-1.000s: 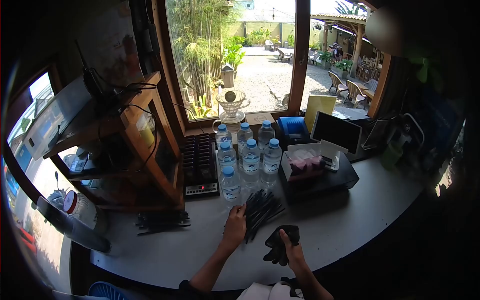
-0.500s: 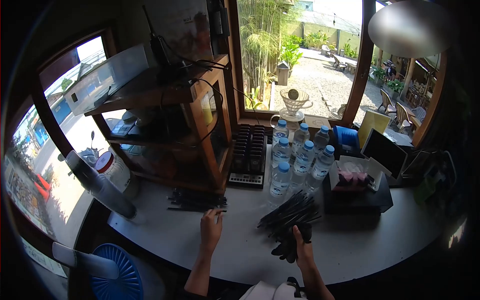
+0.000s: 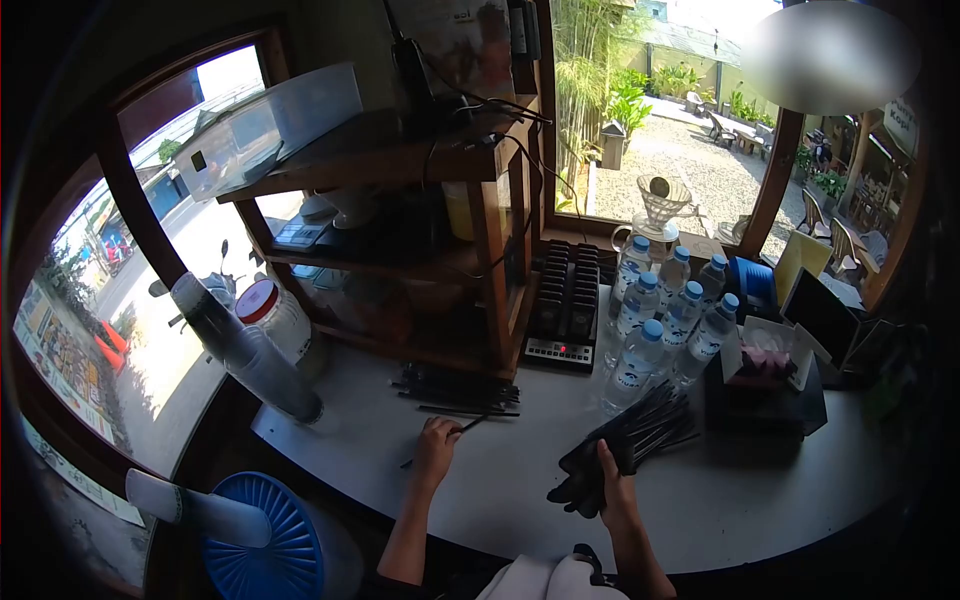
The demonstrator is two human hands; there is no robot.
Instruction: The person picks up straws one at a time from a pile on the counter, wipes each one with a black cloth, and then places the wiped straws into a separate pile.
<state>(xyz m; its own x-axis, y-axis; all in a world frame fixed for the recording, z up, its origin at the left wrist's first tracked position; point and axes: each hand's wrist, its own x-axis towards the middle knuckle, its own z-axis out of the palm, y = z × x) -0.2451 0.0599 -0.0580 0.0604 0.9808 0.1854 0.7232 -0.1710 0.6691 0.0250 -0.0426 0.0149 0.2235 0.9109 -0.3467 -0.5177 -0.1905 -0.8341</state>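
Observation:
My left hand is closed on a thin black straw, which sticks out on both sides of the fingers, just above the table. Right behind it lies a pile of similar black straws, roughly side by side. At the centre right, my right hand grips a thick bundle of black straws, its thumb on top and its fingers hidden beneath. The bundle's near end is a dark, lobed mass that I cannot make out clearly. Its far end fans out close to the water bottles.
A wooden shelf stands at the back left, beside a black rack with a keypad. Stacked plastic cups and a red-lidded jar are on the left. A black box stands right; a blue-lidded bin is below the table edge.
The view has swung left, so things sit farther right. My left hand has drawn back from the pile with a straw. The bundle in my right hand has turned a little.

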